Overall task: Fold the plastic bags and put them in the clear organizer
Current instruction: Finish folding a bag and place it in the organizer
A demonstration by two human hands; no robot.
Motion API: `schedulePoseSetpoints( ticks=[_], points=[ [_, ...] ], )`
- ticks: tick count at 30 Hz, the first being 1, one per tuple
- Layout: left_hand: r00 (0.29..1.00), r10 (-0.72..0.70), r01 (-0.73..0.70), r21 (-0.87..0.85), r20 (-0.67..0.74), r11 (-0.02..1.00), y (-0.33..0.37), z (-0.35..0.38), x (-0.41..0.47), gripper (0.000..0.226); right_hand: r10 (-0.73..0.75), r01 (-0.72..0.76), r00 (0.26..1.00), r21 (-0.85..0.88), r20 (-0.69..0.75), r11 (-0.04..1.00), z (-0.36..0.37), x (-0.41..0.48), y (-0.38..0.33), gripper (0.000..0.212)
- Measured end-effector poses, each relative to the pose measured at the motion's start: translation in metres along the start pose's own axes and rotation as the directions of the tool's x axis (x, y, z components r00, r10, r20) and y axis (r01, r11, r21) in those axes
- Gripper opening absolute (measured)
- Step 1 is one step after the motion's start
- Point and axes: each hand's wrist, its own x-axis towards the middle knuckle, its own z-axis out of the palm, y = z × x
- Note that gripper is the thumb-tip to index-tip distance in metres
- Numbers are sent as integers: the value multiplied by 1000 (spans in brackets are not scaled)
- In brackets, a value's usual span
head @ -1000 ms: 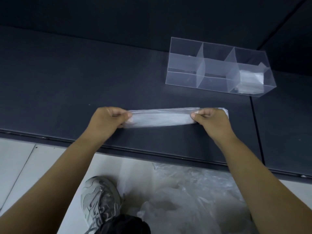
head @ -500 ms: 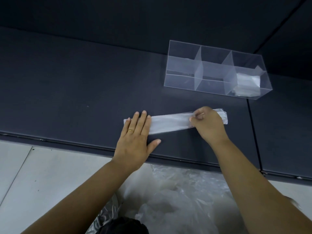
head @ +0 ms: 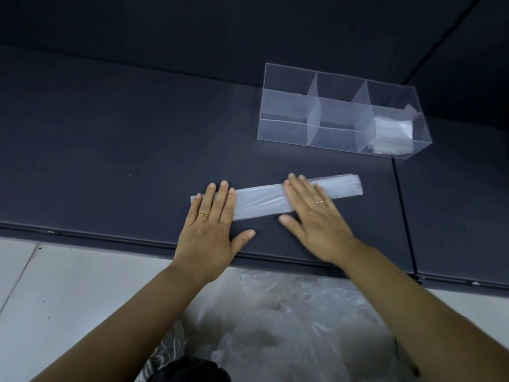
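Head view: where is the plastic bag (head: 264, 199)?
— Folded into a long strip, flat on the dark bench (head: 110, 133), near the clear organizer (head: 286, 111) but apart from it. The left hand (head: 209, 230) lies spread flat over its left end. The right hand (head: 316, 216), slightly blurred, is spread over its middle. Both hide parts of the strip.
— And the organizer?
— A folded bag (head: 391, 133) sits in its right compartment. Below the bench a loose plastic pile (head: 275, 326) lies on the floor, partly hidden by the arms and cut off by the frame edge.

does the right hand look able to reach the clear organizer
Probably yes: the right hand lies flat on the folded bag, gripping nothing, with only bare mat between it and the clear organizer.
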Motion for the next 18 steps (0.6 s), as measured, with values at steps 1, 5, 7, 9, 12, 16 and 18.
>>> schedulePoseSetpoints(
  ticks=[1, 5, 7, 9, 12, 16, 18],
  points=[
    [1000, 1, -1, 2, -6, 1000, 0, 0, 0, 88, 44, -44, 999, -9, 8, 999, -3, 0, 18, 71],
    [1000, 7, -7, 12, -12, 1000, 0, -1, -1, 86, 183, -183, 983, 78, 4, 980, -15, -4, 70, 64],
    [1000, 9, -9, 19, -14, 1000, 0, -1, -1, 86, 241, -222, 969, 219, -64, 950, -20, -2, 83, 56],
    [1000, 7, -7, 14, -24, 1000, 0, -1, 0, 85, 289, -229, 945, 322, -151, 919, -28, 3, 90, 44],
    [1000, 14, -14, 11, -27, 1000, 0, -2, -1, 86, 298, -244, 941, 293, -158, 925, -39, 12, 95, 25],
    [1000, 22, -22, 2, -21, 1000, -1, -3, -1, 86, 255, -214, 959, 271, -126, 939, -42, 15, 95, 7],
    [999, 38, -38, 0, -16, 999, -3, -3, 0, 86, 239, -187, 961, 308, -139, 933, -42, 9, 95, 7]
  ],
)
